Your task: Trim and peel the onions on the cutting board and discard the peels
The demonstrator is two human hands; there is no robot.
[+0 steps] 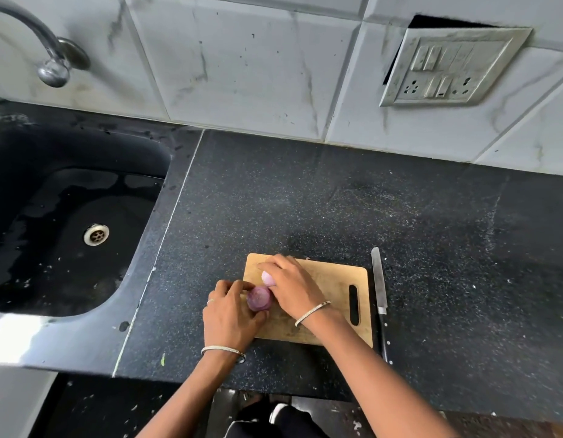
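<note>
Onions, two of them, lie at the near-left corner of the cutting board (330, 279), and everything around them seems arranged for peeling rather than cutting. Behind stands a tiled wall (242, 58) of pale, marbled squares with a socket panel (447, 71) set into it at the right. Below it runs a black speckled counter (305, 200), dusted with light flecks, and to its left a dark sink (68, 216) is sunk in, wet in patches, with a tap (49, 58) curving over it and a metal drain (96, 234) at the bottom. The wooden board rests near the counter's front edge, handle slot to the right, close to the person so both arms reach it easily. A knife (379, 286) lies on the counter just beside the board's right edge, blade away from the person; set down there, it probably leaves both hands free for stripping skin. The left hand (231, 314) curls round the purple onion (259, 299), cut face up, steadying it at the board's edge. The right hand (289, 287) arches over the pale onion (268, 278), which looks already peeled, fingers bent down around it; whether it pinches any loose skin is hidden. The two onions touch or nearly so. No heap of peels is visible.
</note>
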